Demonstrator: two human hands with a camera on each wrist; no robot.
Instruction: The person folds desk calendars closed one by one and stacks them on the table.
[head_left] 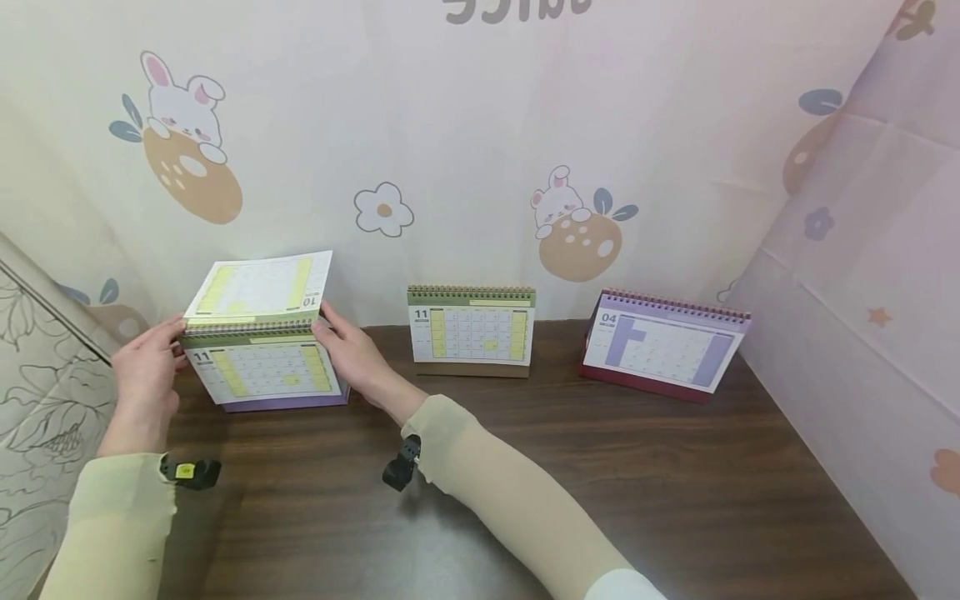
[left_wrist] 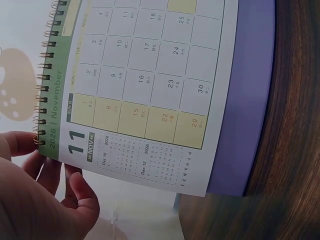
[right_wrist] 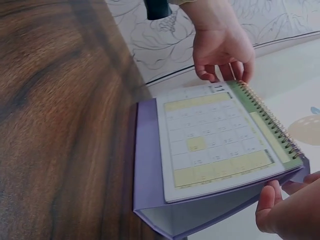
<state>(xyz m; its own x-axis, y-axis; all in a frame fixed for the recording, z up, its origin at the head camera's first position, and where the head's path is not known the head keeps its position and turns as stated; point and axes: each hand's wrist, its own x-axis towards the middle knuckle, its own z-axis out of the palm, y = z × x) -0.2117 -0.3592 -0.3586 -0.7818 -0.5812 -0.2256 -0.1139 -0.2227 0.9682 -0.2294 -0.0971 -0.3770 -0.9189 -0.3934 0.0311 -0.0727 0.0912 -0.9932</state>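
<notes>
A desk calendar with a purple stand (head_left: 285, 403) is at the left of the table, its green-headed November page (left_wrist: 135, 85) facing front. Above its spiral binding (right_wrist: 270, 117), the October page (head_left: 258, 285) extends back toward the curtain, upside down to me. At the left end of the binding my left hand (head_left: 146, 367) holds the calendar's upper corner, some fingertips tucked behind it. My right hand (head_left: 351, 350) grips the opposite upper corner, thumb at the front edge; its other fingers are mostly hidden. In the right wrist view the stand's side is hollow.
In the middle stands a second calendar (head_left: 472, 332) with a green November page and brown base. Farther right is a purple April calendar (head_left: 660, 343) on a dark red base. A printed curtain (head_left: 465, 108) hangs behind the dark wooden table (head_left: 337, 500).
</notes>
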